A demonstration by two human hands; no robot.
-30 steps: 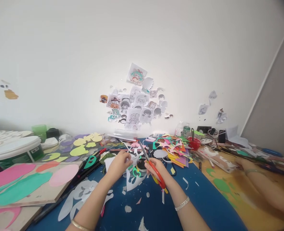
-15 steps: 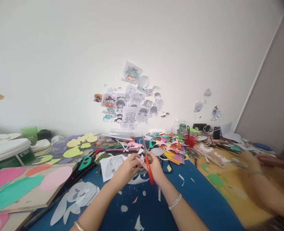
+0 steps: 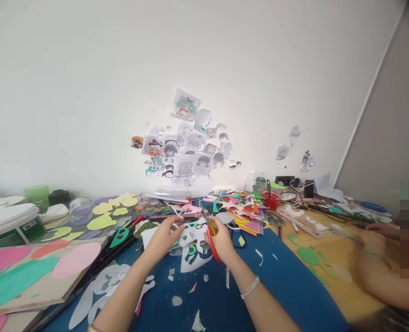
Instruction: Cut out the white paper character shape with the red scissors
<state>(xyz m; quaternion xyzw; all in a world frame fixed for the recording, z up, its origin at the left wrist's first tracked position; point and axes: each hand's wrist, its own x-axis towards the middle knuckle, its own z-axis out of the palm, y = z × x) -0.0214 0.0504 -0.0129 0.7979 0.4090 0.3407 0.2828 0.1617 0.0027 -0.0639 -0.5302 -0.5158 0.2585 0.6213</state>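
My right hand point(image 3: 222, 237) is closed round a pair of scissors point(image 3: 214, 246) with red handles, whose blades point up and away over the scraps. Across from it, my left hand point(image 3: 166, 235) has its thumb and fingers curled at the edge of a white paper cut-out point(image 3: 187, 237). More white cut-outs with holes and small green bits lie between both hands. A curved white paper piece point(image 3: 197, 262) sticks out below them. Part of a white sheet point(image 3: 148, 239) shows behind my left hand.
Coloured paper scraps point(image 3: 248, 212) are heaped beyond my right hand, beside a red cup point(image 3: 271, 200). Painted boards point(image 3: 66, 290) and a white tub point(image 3: 10, 226) stand at left. Another person's arm point(image 3: 374, 263) rests over the yellow table point(image 3: 336, 295) at right.
My left hand has moved left, away from the scissors. White cut-outs with green bits now show between my hands, where the drawing sheet was more visible before.
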